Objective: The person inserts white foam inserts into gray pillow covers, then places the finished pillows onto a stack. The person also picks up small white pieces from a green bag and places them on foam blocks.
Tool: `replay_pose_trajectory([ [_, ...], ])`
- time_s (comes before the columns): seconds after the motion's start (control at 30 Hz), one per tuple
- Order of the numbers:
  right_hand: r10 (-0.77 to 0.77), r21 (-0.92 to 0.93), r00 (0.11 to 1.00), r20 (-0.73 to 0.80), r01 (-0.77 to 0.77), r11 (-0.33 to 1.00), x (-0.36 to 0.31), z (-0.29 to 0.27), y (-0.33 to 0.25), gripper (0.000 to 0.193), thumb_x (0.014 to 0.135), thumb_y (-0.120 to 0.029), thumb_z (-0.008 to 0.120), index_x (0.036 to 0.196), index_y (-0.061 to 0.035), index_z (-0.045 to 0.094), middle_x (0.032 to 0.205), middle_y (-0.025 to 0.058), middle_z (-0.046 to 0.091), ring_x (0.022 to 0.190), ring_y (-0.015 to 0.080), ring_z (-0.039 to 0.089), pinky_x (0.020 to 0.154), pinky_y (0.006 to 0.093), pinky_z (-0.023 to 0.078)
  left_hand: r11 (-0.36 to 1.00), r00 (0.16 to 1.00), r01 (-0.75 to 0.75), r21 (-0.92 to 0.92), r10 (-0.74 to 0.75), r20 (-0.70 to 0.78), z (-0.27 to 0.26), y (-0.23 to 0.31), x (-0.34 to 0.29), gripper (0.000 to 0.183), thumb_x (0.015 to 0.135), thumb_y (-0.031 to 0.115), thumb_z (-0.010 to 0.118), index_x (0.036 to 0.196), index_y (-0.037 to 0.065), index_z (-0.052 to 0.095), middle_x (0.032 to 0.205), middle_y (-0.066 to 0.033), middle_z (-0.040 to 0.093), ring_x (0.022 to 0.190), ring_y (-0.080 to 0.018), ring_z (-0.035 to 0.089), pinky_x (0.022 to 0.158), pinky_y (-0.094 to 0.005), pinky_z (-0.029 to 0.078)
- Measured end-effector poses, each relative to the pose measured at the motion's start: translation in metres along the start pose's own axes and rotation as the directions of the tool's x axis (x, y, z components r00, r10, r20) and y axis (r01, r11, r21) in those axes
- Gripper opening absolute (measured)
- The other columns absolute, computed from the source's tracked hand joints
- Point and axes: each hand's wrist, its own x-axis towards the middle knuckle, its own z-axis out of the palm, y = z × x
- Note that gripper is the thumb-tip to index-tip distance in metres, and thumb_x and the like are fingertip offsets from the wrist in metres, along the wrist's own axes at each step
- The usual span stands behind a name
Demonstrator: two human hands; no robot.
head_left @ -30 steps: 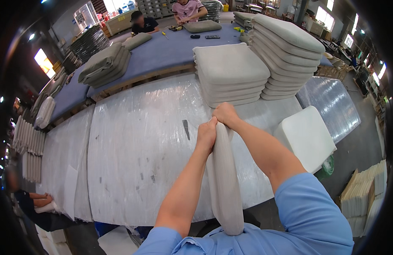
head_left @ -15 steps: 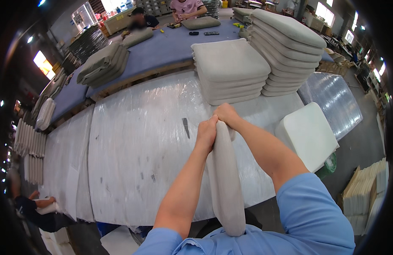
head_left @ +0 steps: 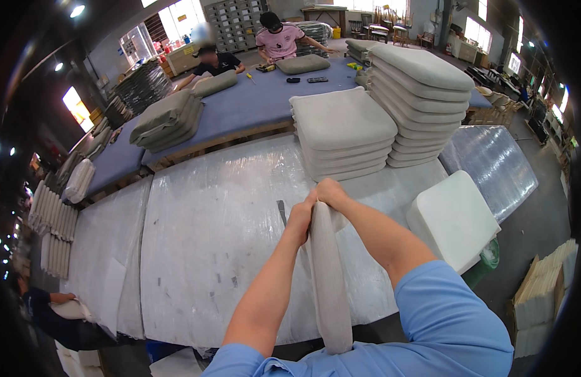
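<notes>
A light grey seat cushion point(head_left: 328, 283) stands on its edge between my forearms, its near end against my body. My left hand point(head_left: 301, 217) is closed on the far top corner of its fabric cover. Close beside it, my right hand point(head_left: 332, 192) grips the same corner, the two hands touching. The fingertips are partly hidden behind the cushion and the knuckles. Just beyond my hands rises a short stack of grey cushions point(head_left: 344, 122). A thin dark strip point(head_left: 281, 212) lies on the plastic-wrapped work surface point(head_left: 208, 251) left of my hands.
A taller cushion stack point(head_left: 422, 88) stands at the back right. White foam pads point(head_left: 457, 210) lie on the right, near a green bag point(head_left: 485, 261). Folded grey covers point(head_left: 168, 119) rest on the blue table point(head_left: 246, 107), where two people work. Another person's arm point(head_left: 58, 296) shows at lower left.
My view has tilted up and shifted, so the scene sits lower in the picture. Both hands keep their grip on the cushion's corner. The person in pink has stretched an arm out to the side.
</notes>
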Motion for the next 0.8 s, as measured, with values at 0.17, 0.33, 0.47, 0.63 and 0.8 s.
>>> replay_pose_trajectory([
  [0.17,-0.186,-0.272,0.981,0.058,0.195,0.942,0.037,-0.004,0.055,0.041,0.081,-0.037,0.071,0.103,-0.0031,0.079,0.11,0.0246,0.074,0.105,0.041,0.071,0.087,0.0467,0.056,0.998,0.959,0.035,0.053,-0.049,0.281,0.019,0.006,-0.006,0.076,0.093,0.055,0.066,0.143,-0.001,0.054,0.141,-0.0143,0.058,0.131,-0.0262,0.052,0.113,-0.0374,0.037],
  [0.33,-0.24,-0.231,0.947,0.213,0.287,0.93,0.042,0.014,0.036,0.04,0.083,-0.04,0.067,0.1,-0.0058,0.079,0.106,0.0221,0.075,0.099,0.0393,0.072,0.082,0.046,0.056,0.995,0.981,0.078,0.068,-0.088,0.172,0.009,0.013,-0.007,0.071,0.092,0.052,0.067,0.138,-0.001,0.058,0.135,-0.0143,0.061,0.125,-0.0259,0.056,0.108,-0.0371,0.041],
  [0.47,-0.238,-0.08,0.958,0.159,0.253,0.964,0.024,0.005,0.069,0.039,0.082,-0.041,0.071,0.093,-0.0042,0.078,0.098,0.0202,0.076,0.09,0.0377,0.072,0.078,0.0449,0.055,0.989,0.978,0.022,0.145,-0.052,0.202,0.024,0.007,0.001,0.058,0.092,0.046,0.067,0.126,-0.001,0.066,0.12,-0.0134,0.068,0.109,-0.0246,0.063,0.096,-0.0386,0.049],
  [0.63,-0.011,0.344,0.915,-0.403,0.162,0.925,-0.037,-0.013,0.078,0.042,0.087,-0.042,0.075,0.096,-0.0013,0.074,0.083,0.0151,0.073,0.077,0.0267,0.07,0.071,0.0393,0.054,0.987,0.977,-0.024,0.158,-0.011,0.212,0.03,0.007,0.008,0.045,0.091,0.041,0.067,0.111,0.0,0.071,0.101,-0.0122,0.072,0.088,-0.0234,0.068,0.078,-0.0399,0.054],
  [0.8,-0.243,0.5,0.726,-0.643,0.639,0.585,-0.132,-0.044,0.066,0.015,0.093,-0.017,0.072,0.091,-0.0022,0.069,0.082,0.009,0.07,0.077,0.0146,0.066,0.069,0.0283,0.051,0.985,0.979,0.08,0.152,-0.107,0.176,0.018,0.007,0.017,0.037,0.09,0.035,0.066,0.103,0.0,0.072,0.095,-0.0128,0.072,0.083,-0.0242,0.069,0.076,-0.0411,0.055],
])
